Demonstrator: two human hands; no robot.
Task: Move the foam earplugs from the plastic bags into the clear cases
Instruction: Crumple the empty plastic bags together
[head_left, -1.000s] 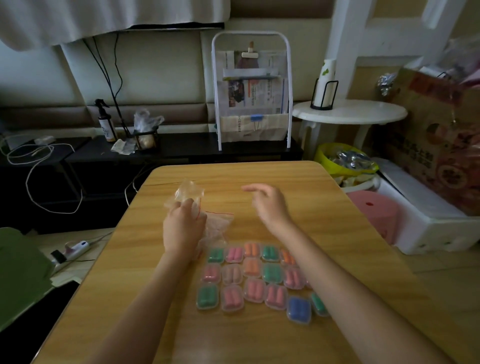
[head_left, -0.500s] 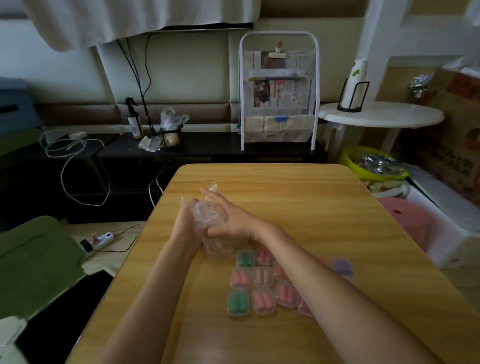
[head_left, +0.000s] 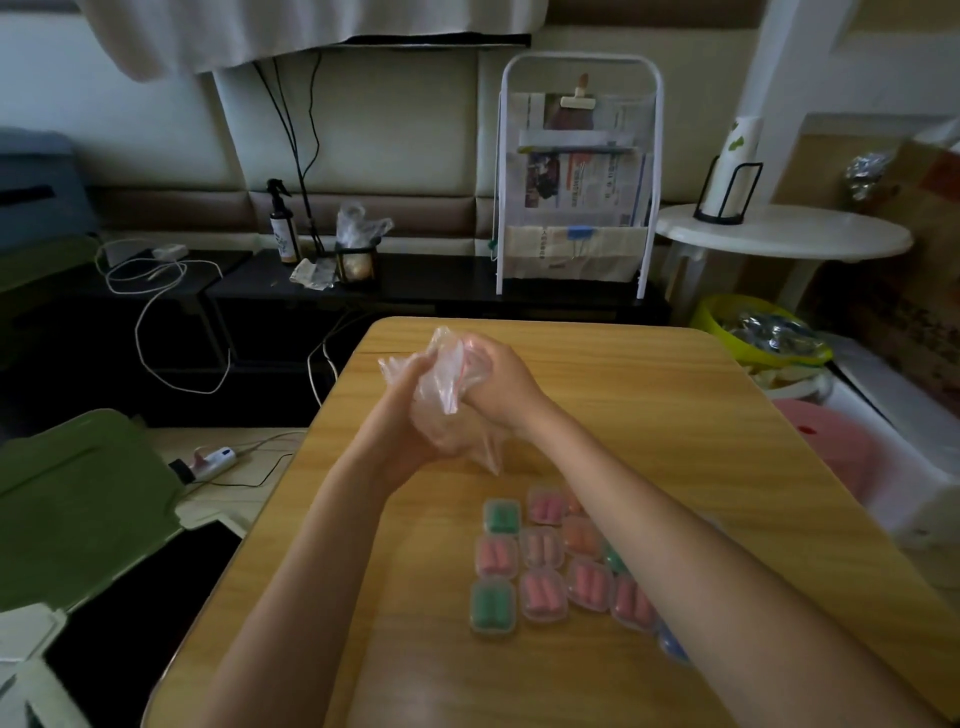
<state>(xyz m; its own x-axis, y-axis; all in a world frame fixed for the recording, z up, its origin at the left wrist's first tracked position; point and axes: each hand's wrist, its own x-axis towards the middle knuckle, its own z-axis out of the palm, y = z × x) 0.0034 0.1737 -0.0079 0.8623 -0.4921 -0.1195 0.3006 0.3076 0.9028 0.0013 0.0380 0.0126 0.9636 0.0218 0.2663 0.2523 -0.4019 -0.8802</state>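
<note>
Both hands, left (head_left: 415, 410) and right (head_left: 501, 382), have fingers clamped on the bag (head_left: 445, 387), thin, limp, slippery: best pinched at its mouth

A wooden table (head_left: 675, 415) fills the lower middle. At twelve o'clock a white rack (head_left: 579, 171) of newspapers stands on a long low black bench (head_left: 415, 291) against a padded cream wall (head_left: 374, 119). A spray bottle (head_left: 283, 223) and a looped white cable (head_left: 156, 291) lie toward ten o'clock, under a hanging white cloth (head_left: 311, 26). At two o'clock a round white side table (head_left: 784, 236) stands above a yellow bowl (head_left: 748, 332). A green mat (head_left: 78, 499) lies at eight o'clock. The light is dim.
</note>
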